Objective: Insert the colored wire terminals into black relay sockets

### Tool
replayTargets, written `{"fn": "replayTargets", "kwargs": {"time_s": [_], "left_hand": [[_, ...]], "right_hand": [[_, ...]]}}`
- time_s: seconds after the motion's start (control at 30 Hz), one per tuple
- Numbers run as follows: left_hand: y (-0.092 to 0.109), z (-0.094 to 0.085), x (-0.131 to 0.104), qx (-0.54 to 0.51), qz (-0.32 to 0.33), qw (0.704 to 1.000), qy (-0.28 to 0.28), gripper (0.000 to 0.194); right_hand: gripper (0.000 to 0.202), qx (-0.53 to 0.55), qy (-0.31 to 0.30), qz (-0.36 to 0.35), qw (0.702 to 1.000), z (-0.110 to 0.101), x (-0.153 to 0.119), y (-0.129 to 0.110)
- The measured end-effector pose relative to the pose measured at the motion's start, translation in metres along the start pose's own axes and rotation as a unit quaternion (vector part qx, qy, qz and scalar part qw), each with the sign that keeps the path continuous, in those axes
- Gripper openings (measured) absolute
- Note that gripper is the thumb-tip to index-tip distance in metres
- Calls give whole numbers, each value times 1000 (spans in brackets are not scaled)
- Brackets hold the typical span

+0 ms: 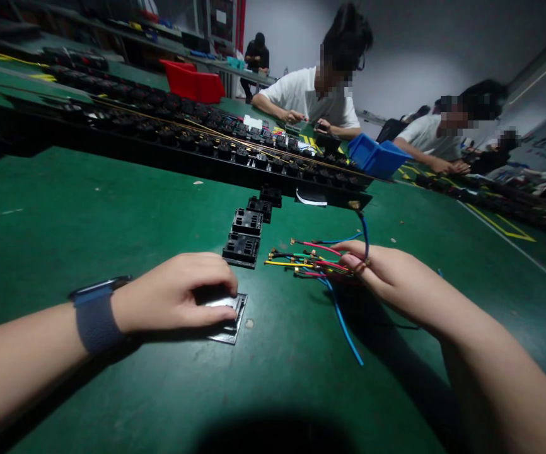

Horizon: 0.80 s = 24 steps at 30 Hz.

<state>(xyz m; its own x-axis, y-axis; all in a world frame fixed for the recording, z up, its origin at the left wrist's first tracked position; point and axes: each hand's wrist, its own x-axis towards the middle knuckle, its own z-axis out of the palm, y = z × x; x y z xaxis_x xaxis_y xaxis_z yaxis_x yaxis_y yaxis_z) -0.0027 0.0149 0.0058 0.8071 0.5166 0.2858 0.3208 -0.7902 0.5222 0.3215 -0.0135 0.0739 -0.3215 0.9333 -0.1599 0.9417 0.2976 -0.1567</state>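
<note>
My left hand (183, 293), with a dark watch band on the wrist, is curled over a flat dark square plate (228, 331) on the green table. Its thumb and fingers rest on the plate's raised part. In my right hand (379, 268) is a bundle of coloured wires (320, 261), pinched between thumb and fingers, with small metal terminals on the ends pointing left. A loose blue wire hangs down toward me. Beyond my left hand, several black plastic modules (242, 248) stand in a line leading away.
A long black rack (159, 156) filled with black parts crosses the green table (126, 208). Behind it are a red bin (192, 82) and a blue bin (377, 156). Several people work on the far side.
</note>
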Motion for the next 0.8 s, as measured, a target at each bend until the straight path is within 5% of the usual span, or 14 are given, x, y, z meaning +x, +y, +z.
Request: {"fn": "replayTargets", "kwargs": {"time_s": [0.17,0.4,0.8], "left_hand": [[-1,0,2,1,2,1000,2,18],[1,-1,0,1,-1,1000,0,18],[0,-1,2,5,-5,1000,-8,15]], "right_hand": [[89,-48,41,-60,996,8,-7,12],[17,-65,-52,-14,996,4,-5,9],[21,-58,-91,-58,993,9,4,10]]}}
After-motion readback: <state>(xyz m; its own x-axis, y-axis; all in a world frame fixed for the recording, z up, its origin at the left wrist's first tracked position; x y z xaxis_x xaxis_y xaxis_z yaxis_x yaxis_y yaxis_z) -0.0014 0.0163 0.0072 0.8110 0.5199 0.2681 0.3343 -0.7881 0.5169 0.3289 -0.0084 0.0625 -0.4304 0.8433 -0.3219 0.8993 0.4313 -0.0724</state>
